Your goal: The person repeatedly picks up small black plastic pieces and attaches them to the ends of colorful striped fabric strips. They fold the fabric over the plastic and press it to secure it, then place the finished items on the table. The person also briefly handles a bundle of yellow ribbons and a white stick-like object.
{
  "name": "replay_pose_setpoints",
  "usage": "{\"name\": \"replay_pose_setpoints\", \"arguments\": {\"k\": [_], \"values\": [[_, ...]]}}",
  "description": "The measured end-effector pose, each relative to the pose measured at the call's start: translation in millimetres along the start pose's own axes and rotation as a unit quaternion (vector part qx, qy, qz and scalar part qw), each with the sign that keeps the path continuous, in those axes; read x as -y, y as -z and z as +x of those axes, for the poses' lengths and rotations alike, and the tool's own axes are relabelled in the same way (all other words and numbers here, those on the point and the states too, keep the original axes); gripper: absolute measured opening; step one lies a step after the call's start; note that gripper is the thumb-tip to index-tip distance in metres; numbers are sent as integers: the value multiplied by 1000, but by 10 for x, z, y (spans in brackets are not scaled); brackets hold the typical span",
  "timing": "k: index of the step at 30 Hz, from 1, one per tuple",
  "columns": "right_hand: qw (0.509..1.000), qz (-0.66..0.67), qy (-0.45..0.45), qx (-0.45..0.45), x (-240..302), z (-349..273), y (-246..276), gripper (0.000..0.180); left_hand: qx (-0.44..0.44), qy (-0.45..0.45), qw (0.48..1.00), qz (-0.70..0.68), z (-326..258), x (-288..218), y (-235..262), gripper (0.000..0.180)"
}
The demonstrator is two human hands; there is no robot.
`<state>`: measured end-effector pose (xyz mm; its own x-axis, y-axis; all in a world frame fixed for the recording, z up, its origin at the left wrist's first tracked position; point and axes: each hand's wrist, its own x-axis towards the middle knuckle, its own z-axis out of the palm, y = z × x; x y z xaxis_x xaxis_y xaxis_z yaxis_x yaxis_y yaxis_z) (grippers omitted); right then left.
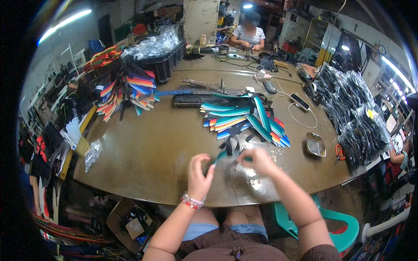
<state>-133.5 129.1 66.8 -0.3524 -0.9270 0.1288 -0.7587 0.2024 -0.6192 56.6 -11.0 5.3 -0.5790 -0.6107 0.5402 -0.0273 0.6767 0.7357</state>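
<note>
Near the front of the table, my left hand (200, 176), with a beaded bracelet at its wrist, curls its fingers at one end of a short teal strap (222, 155). My right hand (260, 162) is closed in a pinch just to the right, on a teal and dark piece of strap; motion blurs its fingertips. Black strap ends (230, 143) lie right beyond my hands. Farther off is a fanned pile of striped straps (235, 117) in teal, white, orange and blue, resting partly against a dark padded bar (191, 101).
Orange-handled scissors (339, 153) and a metal tray (315, 145) lie at the right, beside stacked plastic-wrapped black goods (355, 108). A phone (299, 101) trails a white cable. More striped straps (130, 93) hang at the left. A person (249, 35) works across the table.
</note>
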Motion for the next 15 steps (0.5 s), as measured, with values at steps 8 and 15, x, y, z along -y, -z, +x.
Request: {"name": "replay_pose_setpoints", "arguments": {"k": [8, 15], "values": [[975, -124, -166, -75, -705, 1414, 1560, 26, 120, 96, 976, 153, -295, 325, 459, 39], [843, 471, -72, -250, -1135, 1833, 840, 31, 96, 15, 980, 174, -296, 392, 388, 46]]}}
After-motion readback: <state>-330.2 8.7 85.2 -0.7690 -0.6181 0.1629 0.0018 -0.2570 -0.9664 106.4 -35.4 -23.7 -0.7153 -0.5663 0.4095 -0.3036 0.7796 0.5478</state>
